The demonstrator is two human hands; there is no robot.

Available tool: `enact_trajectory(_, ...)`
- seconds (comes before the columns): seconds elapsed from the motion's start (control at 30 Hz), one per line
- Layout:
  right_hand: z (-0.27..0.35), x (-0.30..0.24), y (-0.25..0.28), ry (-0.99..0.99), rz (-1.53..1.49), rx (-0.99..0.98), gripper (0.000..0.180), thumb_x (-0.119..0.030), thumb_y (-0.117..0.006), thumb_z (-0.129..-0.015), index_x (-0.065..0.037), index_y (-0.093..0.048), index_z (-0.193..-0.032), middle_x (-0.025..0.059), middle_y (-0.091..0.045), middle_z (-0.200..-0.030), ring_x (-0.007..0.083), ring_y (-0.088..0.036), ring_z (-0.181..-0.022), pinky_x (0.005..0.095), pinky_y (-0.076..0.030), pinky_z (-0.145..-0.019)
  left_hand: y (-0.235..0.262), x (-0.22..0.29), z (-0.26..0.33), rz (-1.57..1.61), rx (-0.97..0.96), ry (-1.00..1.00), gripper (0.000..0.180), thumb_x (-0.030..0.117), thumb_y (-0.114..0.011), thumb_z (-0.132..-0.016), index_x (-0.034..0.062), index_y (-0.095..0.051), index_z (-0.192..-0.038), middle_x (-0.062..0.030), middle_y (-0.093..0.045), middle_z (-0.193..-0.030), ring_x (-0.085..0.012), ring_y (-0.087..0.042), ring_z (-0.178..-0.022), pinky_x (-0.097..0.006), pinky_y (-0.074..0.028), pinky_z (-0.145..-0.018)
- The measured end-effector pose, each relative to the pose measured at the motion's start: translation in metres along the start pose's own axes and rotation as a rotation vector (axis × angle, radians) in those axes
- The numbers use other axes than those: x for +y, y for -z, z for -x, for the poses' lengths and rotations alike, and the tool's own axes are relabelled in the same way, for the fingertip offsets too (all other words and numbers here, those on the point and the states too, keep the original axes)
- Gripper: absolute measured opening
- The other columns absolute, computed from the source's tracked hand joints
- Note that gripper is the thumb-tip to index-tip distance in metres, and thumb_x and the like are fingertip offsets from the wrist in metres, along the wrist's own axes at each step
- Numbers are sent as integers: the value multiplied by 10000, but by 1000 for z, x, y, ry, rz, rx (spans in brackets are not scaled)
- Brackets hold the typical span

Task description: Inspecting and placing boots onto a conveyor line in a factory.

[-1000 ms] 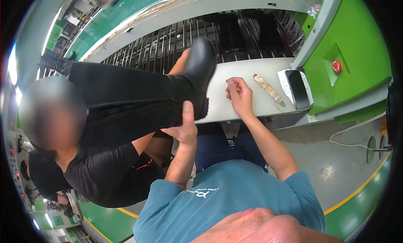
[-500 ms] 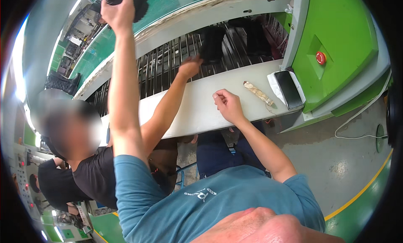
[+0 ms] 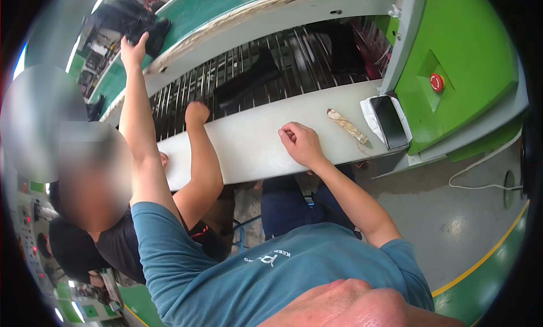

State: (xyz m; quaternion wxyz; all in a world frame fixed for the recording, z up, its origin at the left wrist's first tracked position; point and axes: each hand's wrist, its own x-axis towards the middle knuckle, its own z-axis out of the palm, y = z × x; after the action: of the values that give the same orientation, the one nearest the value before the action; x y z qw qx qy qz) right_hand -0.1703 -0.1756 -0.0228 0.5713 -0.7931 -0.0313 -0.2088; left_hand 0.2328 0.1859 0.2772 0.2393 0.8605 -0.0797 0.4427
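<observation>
At the upper left my left hand (image 3: 134,53) is stretched out over the green ledge (image 3: 189,16), thumb and fingers apart. Just beyond the fingertips is a black boot (image 3: 151,36), and I see no grip on it. My right hand (image 3: 303,145) rests on the white board (image 3: 243,149) with its fingers curled in and nothing visible in them. Below the green ledge, one black boot (image 3: 249,82) lies on its side across the metal rollers (image 3: 294,58). Another black boot (image 3: 343,50) is farther right on the rollers.
A co-worker's hand (image 3: 198,113) hangs by the rollers at my left. To the right of my right hand are a wrapped stick (image 3: 347,125) and a phone (image 3: 390,120) on white cloth. A green machine panel (image 3: 469,72) with a red button (image 3: 436,83) borders the right side.
My left hand has moved left and down and let go of the black boot. The near boot on the rollers now lies toward the left. The co-worker's hand has drawn back left.
</observation>
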Motion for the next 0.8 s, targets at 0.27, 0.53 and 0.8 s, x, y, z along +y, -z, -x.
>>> enact_trajectory(0.27, -8, -7, -23, 15, 65, -78, 143, -171, -706, -947, -28, -703, -948, 113, -720, -815, 222, -706, -675, 335, -554, -643, -61, 115, 33, 32, 412, -264, 544, 322, -765, -840, 8, -642, -1267, -201, -706, -1189, -371, -670, -1057, -418, -522, -956)
enact_trajectory(0.53, 1, 3, 7, -247, -336, 22, 154, -133, -673, -1016, 16, -704, -1036, 34, -674, -779, 74, -618, -659, 229, -505, -599, -68, 294, 300, 754, 447, -373, 143, 33, -703, -731, 102, -691, -855, -44, -711, -887, -291, -682, -835, -404, -535, -704)
enact_trajectory(0.8, -138, -92, 107, 430, 11, 221, 104, -91, -690, -1001, 7, -709, -1033, 16, -697, -820, 67, -629, -690, 229, -518, -641, -91, 241, 438, 641, -354, -230, 152, 66, -708, -821, 96, -719, -969, -54, -724, -918, -283, -705, -861, -407, -571, -731)
